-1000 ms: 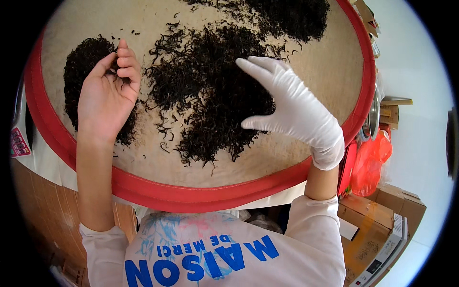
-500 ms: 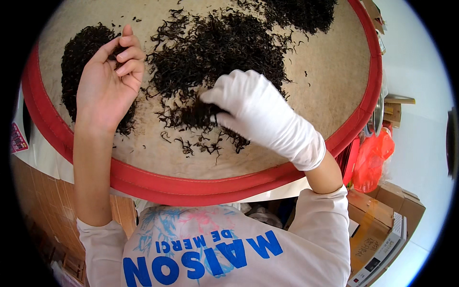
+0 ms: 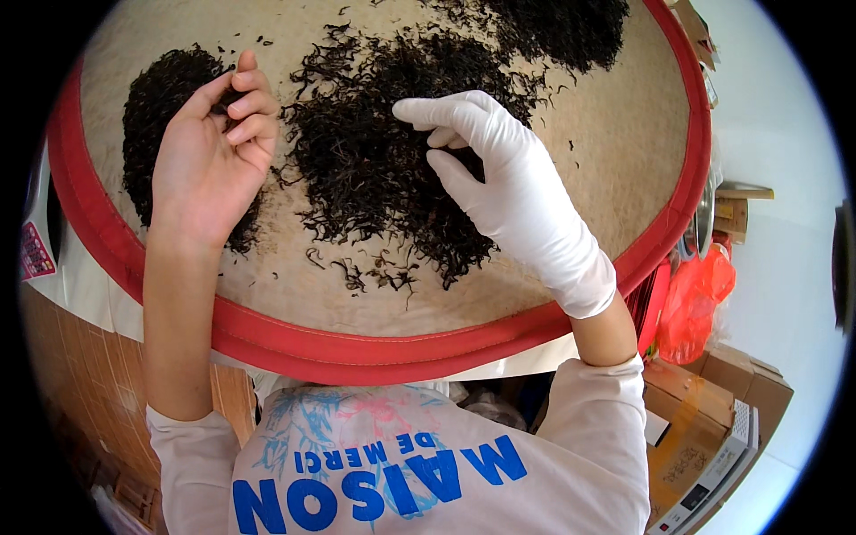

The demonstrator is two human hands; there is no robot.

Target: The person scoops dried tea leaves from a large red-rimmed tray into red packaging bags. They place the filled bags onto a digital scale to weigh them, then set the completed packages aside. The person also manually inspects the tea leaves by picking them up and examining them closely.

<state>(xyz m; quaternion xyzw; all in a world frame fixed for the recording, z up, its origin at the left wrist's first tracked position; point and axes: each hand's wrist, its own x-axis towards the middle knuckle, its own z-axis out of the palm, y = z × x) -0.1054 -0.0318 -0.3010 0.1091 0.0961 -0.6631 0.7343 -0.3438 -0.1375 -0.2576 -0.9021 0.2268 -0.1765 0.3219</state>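
Dark twisted dried tea leaves lie in heaps on a round beige cloth-lined tray (image 3: pixel 615 196) with a red rim. My right hand (image 3: pixel 499 160), in a white glove, hovers over the middle tea heap (image 3: pixel 357 160). Its fingers reach left, the thumb stands apart from them, and nothing shows between them. Bare and palm up, my left hand (image 3: pixel 214 169) is held above the left tea heap (image 3: pixel 147 134). Its fingers are loosely bent and apart, and the visible palm is bare; the inside of the bent fingertips is partly hidden.
Another tea heap (image 3: pixel 571 31) lies at the far right of the tray. Scattered leaves (image 3: pixel 374 272) are near its front. Beyond the tray's right side are a red plastic bag (image 3: pixel 695 303), cardboard boxes (image 3: pixel 687 401) and a white appliance (image 3: pixel 713 473) by a pale wall.
My gloved right hand has drawn up and right off the near part of the middle heap, its fingers straightening. The tea there is spread differently. My left hand has shifted slightly right.
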